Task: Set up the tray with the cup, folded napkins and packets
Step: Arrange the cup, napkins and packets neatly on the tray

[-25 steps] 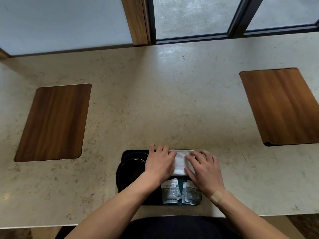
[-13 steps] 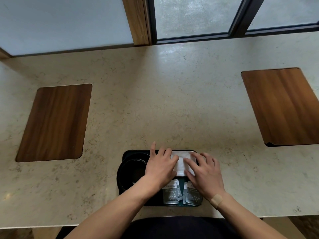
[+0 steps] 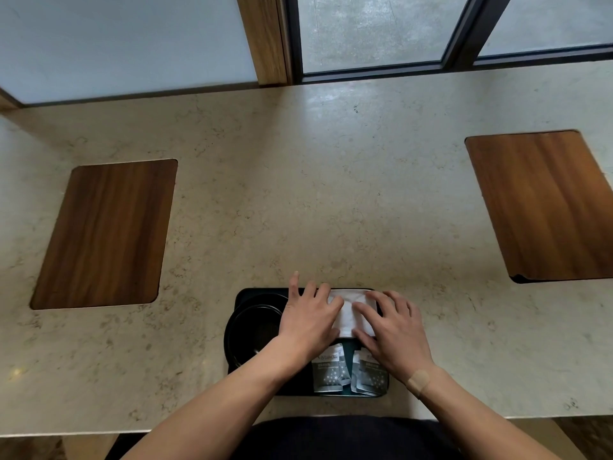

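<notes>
A black tray sits near the counter's front edge, in the middle. In its left part stands a black cup, seen from above. A white folded napkin lies in the tray's far right part. My left hand and my right hand both press flat on the napkin, fingers spread, one on each side. Grey packets with white print lie in the tray's near right part, a second stack beside them. My hands hide the napkin's edges and part of the cup.
The counter is pale stone. A wooden inlay lies at the left and another wooden inlay at the right. A window with dark frames and a wooden post run along the far edge.
Both hands have stayed on the napkin, shifting only slightly; my left index finger has spread out toward the tray's far rim.
</notes>
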{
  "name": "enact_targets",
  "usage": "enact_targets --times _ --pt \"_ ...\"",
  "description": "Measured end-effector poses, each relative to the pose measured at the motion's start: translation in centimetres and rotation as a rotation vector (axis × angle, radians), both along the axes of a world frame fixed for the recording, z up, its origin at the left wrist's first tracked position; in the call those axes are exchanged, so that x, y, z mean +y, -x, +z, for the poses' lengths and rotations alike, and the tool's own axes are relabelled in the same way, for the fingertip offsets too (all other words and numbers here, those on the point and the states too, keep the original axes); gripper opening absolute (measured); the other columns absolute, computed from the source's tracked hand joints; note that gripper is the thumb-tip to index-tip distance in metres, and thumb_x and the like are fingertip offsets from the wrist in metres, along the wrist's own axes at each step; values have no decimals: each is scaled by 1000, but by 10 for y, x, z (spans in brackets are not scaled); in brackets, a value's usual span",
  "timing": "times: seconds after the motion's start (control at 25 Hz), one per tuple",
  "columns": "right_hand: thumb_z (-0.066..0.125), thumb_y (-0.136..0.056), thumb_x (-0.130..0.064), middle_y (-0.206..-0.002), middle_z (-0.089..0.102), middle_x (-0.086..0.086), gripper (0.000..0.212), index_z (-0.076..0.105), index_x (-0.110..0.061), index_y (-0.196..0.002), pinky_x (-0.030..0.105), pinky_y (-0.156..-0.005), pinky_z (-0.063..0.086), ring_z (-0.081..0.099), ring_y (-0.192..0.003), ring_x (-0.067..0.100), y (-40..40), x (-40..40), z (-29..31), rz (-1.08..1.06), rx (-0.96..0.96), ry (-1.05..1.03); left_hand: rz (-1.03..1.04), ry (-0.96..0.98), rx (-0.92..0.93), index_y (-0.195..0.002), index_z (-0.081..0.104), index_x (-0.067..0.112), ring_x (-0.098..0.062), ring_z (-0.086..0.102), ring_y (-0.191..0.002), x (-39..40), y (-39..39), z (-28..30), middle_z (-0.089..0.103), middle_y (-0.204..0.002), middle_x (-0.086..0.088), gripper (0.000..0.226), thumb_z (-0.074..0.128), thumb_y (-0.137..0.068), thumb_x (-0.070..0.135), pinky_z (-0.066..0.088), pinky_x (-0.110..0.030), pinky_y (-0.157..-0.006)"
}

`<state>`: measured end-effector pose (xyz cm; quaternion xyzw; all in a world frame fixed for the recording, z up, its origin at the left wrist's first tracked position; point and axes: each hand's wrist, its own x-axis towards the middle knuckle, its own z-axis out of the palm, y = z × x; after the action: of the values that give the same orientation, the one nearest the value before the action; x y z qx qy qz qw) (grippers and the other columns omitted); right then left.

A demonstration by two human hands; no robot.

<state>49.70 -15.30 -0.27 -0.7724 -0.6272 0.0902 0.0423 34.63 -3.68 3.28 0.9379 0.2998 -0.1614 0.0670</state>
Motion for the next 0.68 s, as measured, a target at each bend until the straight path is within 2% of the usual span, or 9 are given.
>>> enact_targets --times 0.44,0.56,0.68 --pt "74 -77 -41 -115 66 4 35 68 -24 -107 45 -82 48 57 -113 32 4 -7 22 21 48 -75 19 -52 -65 -119 53 22 -28 47 -120 -2 9 16 55 -121 -5 34 58 -89 38 -7 -60 -111" --pt "76 -77 -39 -107 67 -1 35 67 -24 -108 42 -77 49 59 -107 29 9 -19 31 60 88 -98 -19 -67 -118 -115 57 22 -26 49 -117 -12 24 29 57 -118 -2 31 59 -89 37 5 -56 -110" --pt "76 -76 -37 -102 67 -5 35 67 -24 -108 36 -71 50 60 -96 24 18 -37 38 109 129 -119 -54 -101 -243 -103 62 25 -22 56 -102 -37 47 43 62 -105 3 24 63 -82 38 25 -43 -95"
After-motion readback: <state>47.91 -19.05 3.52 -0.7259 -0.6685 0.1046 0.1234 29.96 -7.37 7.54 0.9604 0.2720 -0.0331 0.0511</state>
